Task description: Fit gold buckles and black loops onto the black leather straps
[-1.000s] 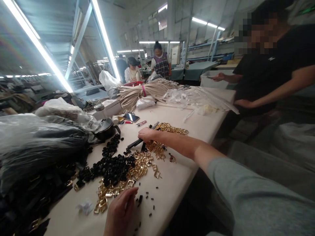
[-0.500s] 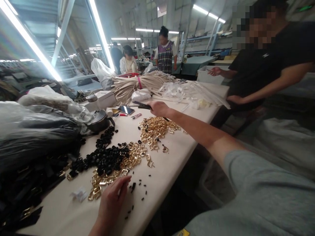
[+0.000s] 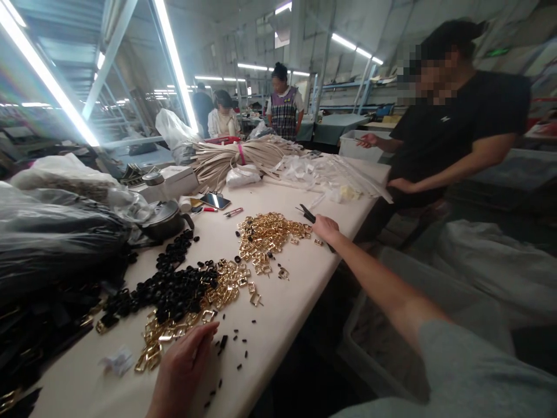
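My right hand [image 3: 326,228] is closed around narrow black straps [image 3: 308,213], whose ends stick out past the fingers to the left. It is at the right side of a heap of gold buckles [image 3: 265,232], close to the table's edge. My left hand [image 3: 189,351] rests at the near end of the table with its fingers drawn together; whatever is in them is hidden. Beside its fingertips are more gold buckles [image 3: 165,331] and several small black pieces [image 3: 223,341]. A pile of black loops [image 3: 174,284] spreads just beyond it.
Black straps with buckles [image 3: 39,342] and plastic-wrapped bundles [image 3: 56,220] crowd the left. A lidded pot [image 3: 161,220], a phone [image 3: 215,200] and pale strips [image 3: 243,154] lie farther back. A person in black [image 3: 452,128] stands at the right beyond the table [image 3: 278,313].
My right hand has come back toward me and to the right, carrying the black straps. My left hand has shifted slightly left and down in the view, as have the table and its piles.
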Motion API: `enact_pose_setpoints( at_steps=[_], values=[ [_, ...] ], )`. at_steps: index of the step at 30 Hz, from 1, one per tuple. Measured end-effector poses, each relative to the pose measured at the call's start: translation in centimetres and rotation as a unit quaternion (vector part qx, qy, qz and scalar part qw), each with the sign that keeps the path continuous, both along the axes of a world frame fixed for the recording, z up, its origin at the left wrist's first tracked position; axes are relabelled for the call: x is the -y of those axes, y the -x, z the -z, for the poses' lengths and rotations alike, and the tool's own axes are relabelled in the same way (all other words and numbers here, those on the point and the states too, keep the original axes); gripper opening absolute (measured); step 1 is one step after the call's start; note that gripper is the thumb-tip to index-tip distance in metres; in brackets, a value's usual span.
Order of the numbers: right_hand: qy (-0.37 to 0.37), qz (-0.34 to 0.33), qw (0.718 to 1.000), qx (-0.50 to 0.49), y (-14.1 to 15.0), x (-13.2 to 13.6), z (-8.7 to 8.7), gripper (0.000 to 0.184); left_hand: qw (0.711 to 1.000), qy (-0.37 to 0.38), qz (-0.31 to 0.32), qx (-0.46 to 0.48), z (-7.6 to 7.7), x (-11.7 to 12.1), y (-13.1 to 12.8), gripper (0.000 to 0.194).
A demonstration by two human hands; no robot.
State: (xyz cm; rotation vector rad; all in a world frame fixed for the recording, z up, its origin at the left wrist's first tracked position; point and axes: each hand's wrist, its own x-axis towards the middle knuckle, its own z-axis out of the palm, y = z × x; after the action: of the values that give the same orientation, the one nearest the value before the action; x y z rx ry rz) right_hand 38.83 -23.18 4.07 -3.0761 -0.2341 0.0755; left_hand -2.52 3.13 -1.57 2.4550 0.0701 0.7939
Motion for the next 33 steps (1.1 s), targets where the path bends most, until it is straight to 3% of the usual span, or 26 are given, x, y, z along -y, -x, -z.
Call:
enact_pose_setpoints(
  at_steps=[8, 13, 18, 22, 27, 33],
  values=[
    [-0.031, -0.038, 0.999, -0.004, 1.7, -5.7, 1.3, 0.036, 1.0, -0.006, 0.008, 0.001, -0.4, 0.3, -0.1, 0.017],
    [-0.048, -0.096, 0.994, 0.014, 2.2, -7.7, 0.5, 0.032, 1.0, -0.01, -0.001, -0.005, -0.5, 0.1, 0.2, 0.018],
    [-0.055, -0.125, 0.988, 0.07, -0.5, -7.1, -1.3, 0.038, 1.0, -0.012, 0.005, -0.005, -0.3, 0.1, 0.3, 0.019],
    [-0.052, -0.136, 0.986, 0.076, -4.0, -7.5, -1.7, 0.039, 1.0, -0.005, 0.019, -0.006, -0.6, 0.5, 0.1, 0.019],
    [-0.038, -0.168, 0.984, 0.041, -6.2, -10.8, -0.6, 0.039, 1.0, -0.006, 0.007, -0.003, -1.4, 0.8, -0.1, 0.019],
    [-0.008, -0.295, 0.955, -0.013, -5.2, -15.5, -1.0, 0.035, 0.999, 0.019, -0.001, -0.032, -1.8, 0.7, 0.0, 0.021]
  ],
)
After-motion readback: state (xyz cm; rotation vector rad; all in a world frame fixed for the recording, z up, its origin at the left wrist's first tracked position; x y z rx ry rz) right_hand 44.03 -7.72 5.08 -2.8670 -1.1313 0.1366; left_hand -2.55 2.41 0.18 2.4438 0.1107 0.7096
